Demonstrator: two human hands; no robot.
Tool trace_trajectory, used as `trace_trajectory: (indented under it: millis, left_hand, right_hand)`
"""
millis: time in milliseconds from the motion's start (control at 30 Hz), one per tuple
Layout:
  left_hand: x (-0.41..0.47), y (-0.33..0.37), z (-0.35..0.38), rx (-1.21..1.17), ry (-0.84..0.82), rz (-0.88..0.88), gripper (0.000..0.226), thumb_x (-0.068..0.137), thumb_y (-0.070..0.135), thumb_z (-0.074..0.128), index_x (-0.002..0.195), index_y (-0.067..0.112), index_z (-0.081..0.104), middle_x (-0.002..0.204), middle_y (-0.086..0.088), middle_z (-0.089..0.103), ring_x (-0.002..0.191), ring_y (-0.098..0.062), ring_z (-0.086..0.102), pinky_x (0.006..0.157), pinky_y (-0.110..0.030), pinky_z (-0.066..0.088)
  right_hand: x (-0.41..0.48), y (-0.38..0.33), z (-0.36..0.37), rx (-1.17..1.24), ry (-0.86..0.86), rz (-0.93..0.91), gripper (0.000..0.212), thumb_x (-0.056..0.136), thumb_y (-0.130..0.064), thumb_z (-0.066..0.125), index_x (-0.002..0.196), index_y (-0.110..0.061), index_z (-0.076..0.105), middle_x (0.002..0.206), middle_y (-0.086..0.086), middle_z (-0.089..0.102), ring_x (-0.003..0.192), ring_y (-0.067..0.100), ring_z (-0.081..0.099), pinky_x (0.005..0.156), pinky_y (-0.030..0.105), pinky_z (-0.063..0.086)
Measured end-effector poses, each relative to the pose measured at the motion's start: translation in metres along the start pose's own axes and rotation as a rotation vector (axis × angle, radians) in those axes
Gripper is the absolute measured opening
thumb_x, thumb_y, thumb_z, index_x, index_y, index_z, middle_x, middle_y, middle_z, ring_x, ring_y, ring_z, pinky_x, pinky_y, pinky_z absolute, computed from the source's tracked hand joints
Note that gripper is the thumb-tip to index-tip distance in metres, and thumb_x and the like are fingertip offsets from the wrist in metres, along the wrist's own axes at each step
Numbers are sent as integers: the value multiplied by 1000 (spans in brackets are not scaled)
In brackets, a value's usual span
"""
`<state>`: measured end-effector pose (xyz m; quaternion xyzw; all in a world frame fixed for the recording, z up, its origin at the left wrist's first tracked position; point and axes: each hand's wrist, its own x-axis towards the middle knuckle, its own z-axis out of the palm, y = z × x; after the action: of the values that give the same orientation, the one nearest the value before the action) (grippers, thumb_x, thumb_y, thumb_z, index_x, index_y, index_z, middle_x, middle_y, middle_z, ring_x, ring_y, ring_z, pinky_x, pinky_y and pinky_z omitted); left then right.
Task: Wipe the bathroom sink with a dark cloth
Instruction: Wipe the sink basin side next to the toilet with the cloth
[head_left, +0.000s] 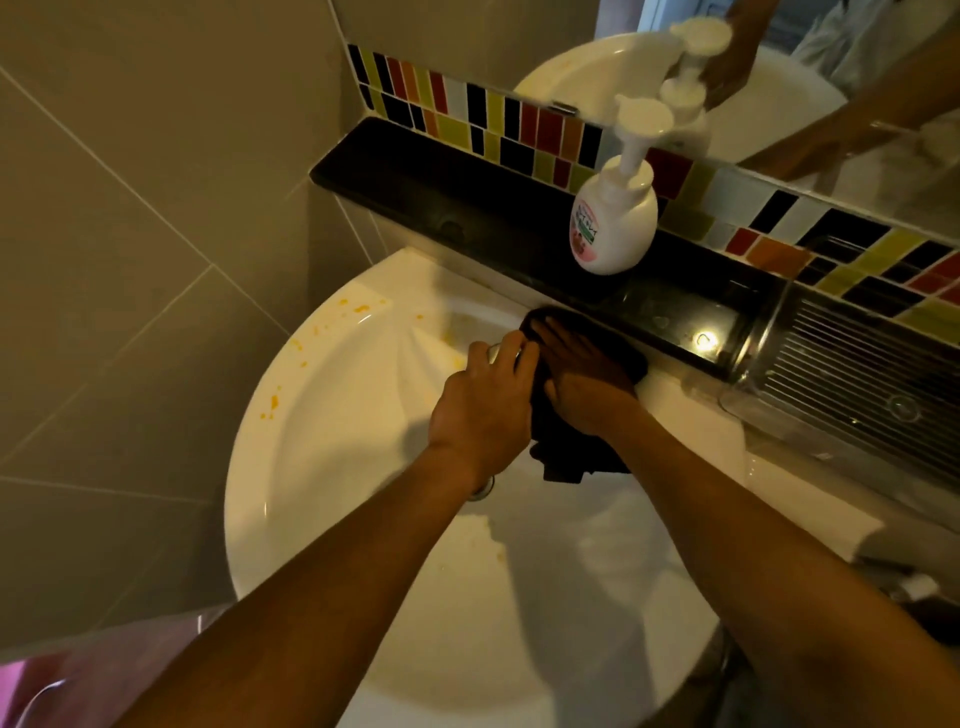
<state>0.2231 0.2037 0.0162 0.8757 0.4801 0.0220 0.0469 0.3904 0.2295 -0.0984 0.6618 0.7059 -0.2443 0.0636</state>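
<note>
Wiping is under way at the back of the sink (322, 415). Your right hand (587, 379) lies flat, fingers straight, pressing the cloth (571, 457) onto the rear rim just below the black ledge (415, 171). Your left hand (478, 410) curls over what looks like the tap, though it hides most of it. Orange spots (274, 402) mark the left rim, so the next move probably calls for carrying the cloth across there with firm pressure.

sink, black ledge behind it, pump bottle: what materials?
Sink: glazed white ceramic, probably; glossy, with soft highlights on the rim. Black ledge: polished stone or a lookalike; it mirrors a lamp. Pump bottle: opaque white plastic, smooth, with a printed label.
</note>
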Motion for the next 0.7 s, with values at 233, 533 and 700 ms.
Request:
trace_trajectory:
  millis: [233, 533, 700]
  left_hand:
    - [-2, -2, 1, -12, 25, 29, 49, 94, 30, 48, 139, 14, 36, 145, -7, 40, 118, -29, 50, 79, -30, 54]
    - [-2, -4, 4, -87, 10, 14, 51, 89, 23, 57, 135, 12, 40, 143, -9, 41, 113, -32, 51, 76, -35, 55]
    - [-3, -6, 4, -72, -5, 45, 57, 86, 24, 62, 136, 12, 37, 144, -10, 38, 115, -32, 48, 78, -35, 54]
  right_hand:
    - [-34, 12, 13, -348, 285, 12, 60, 94, -42, 31, 150, -22, 21, 159, 4, 23, 147, 29, 16, 120, 49, 14]
    - [-109, 34, 28, -150, 326, 220, 62, 90, -49, 11, 149, -34, 19, 161, -1, 14, 148, 27, 7, 120, 44, 7]
    - [-159, 14, 55, -6, 353, 434, 61, 93, -35, 34, 150, -33, 14, 161, 3, 6, 148, 27, -2, 121, 45, 1]
